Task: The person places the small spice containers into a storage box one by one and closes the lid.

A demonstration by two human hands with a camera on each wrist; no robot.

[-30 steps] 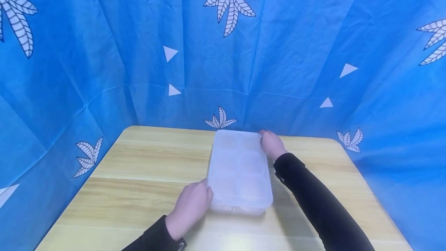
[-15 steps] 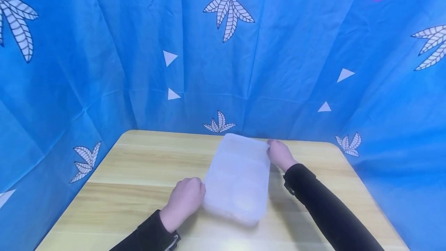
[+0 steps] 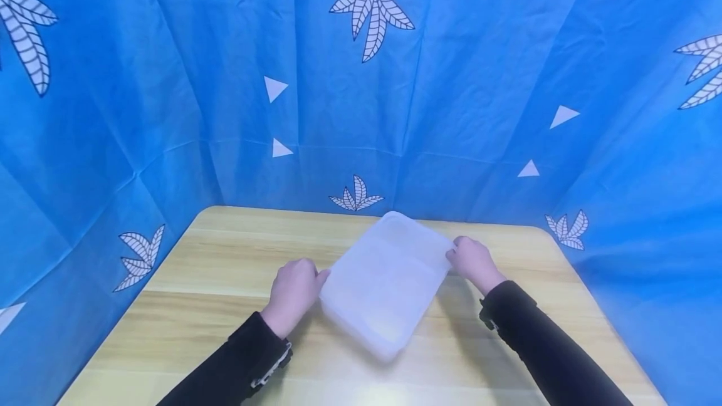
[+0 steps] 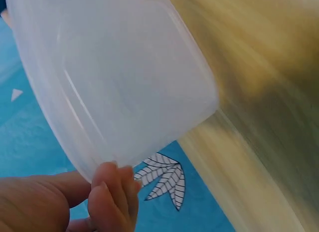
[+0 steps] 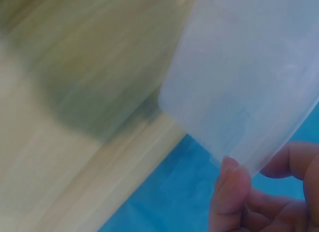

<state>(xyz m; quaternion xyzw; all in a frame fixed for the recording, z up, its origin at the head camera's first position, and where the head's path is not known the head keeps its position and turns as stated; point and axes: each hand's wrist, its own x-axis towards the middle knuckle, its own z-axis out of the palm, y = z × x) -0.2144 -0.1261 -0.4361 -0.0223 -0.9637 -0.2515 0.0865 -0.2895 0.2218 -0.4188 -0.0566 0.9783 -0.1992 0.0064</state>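
Observation:
A translucent white plastic storage box with a lid stands at a slant over the middle of the table, one corner toward the back curtain. At its left corner my left hand grips the edge; the left wrist view has those fingertips pinching the box's corner. My right hand pinches the far right corner, with thumb and fingers at the rim in the right wrist view. Both wrist views look at the box's smooth underside, and its shadow falls on the wood. Compartments show faintly through the lid.
The light wooden table has rounded back corners. Behind it and on both sides hangs a blue curtain with leaf and triangle prints, close to the table's edge.
The box has turned clockwise in the head view, from nearly straight to diagonal. My left hand has moved away from me and slightly left; my right hand has come nearer and rightward.

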